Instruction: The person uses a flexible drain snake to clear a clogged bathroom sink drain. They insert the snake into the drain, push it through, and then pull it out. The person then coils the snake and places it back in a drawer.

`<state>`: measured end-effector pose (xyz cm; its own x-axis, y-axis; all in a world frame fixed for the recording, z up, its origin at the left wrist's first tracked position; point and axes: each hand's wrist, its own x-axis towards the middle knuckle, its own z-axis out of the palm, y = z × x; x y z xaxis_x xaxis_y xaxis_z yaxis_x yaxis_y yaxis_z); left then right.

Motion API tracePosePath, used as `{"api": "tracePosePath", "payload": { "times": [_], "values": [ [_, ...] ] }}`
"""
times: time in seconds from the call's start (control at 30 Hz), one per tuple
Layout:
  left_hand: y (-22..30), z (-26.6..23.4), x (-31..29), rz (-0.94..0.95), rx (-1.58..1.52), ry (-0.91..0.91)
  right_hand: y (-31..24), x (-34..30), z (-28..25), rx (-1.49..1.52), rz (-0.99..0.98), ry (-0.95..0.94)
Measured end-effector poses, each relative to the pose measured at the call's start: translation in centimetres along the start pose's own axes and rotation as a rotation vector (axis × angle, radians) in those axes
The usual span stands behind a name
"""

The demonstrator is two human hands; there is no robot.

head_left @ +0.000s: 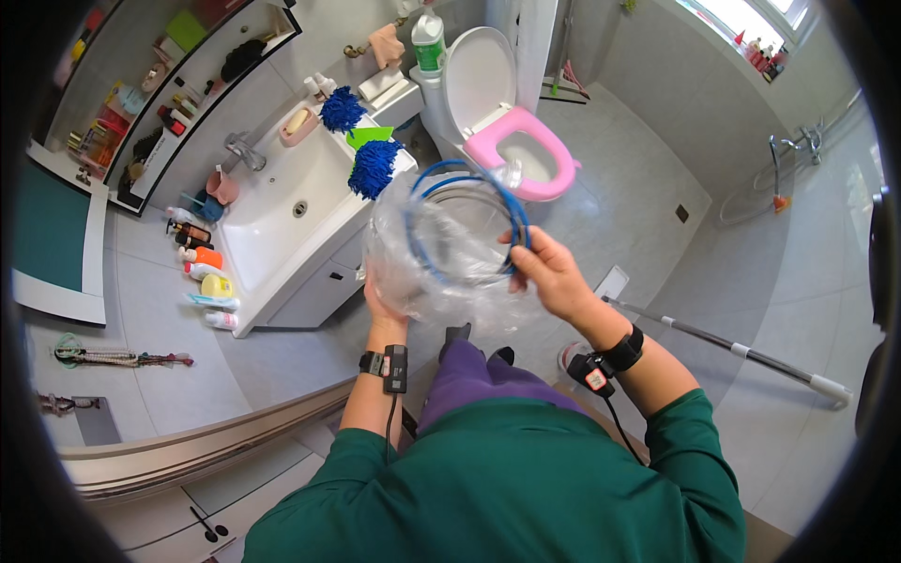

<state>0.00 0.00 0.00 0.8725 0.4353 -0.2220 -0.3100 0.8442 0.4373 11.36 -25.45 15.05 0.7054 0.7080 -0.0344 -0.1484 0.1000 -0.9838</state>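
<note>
A coil of blue cable or thin tubing [515, 208], with a greyish loop beside it, hangs in front of me at chest height. My right hand [554, 270] pinches the coil's right side between thumb and fingers. Against the coil bunches a crumpled clear plastic bag [399, 249]; whether the coil is inside or in front of it I cannot tell. My left hand [380, 298] is at the bag's lower left, its fingers mostly hidden behind the plastic. Both wrists wear black strapped devices.
A white sink [272, 225] at left holds bottles along its edge. Two blue mop heads [375, 169] lie at its right corner. Beyond stands a toilet with a pink seat [490, 136]. A mop with a metal pole [723, 340] slants across the right floor.
</note>
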Motion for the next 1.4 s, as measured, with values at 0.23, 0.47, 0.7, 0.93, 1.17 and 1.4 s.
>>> {"api": "tracePosePath", "payload": {
  "times": [0.23,0.47,0.7,0.93,1.17,1.4],
  "values": [
    [-2.8,-1.7,0.5,0.002,0.422,-0.149,1.3,-0.4,4.7,-0.548,-0.212,-0.178],
    [-3.6,0.6,-0.8,-0.026,0.289,0.122,2.2,-0.3,4.8,-0.699,-0.36,-0.113],
    [-3.4,5.4,-1.4,-0.118,0.174,0.033,1.4,-0.3,4.6,-0.94,-0.595,-0.078],
    [-4.1,5.5,-0.7,-0.121,0.235,0.02,1.9,-0.4,3.8,-0.932,-0.465,-0.119],
    [-4.3,4.0,0.8,-0.151,0.144,0.041,4.8,0.7,-0.1,-0.218,0.034,0.111],
    [-2.9,2.6,1.4,-0.17,0.234,0.326,6.0,1.6,-4.2,0.257,0.36,0.277]
  ]
}}
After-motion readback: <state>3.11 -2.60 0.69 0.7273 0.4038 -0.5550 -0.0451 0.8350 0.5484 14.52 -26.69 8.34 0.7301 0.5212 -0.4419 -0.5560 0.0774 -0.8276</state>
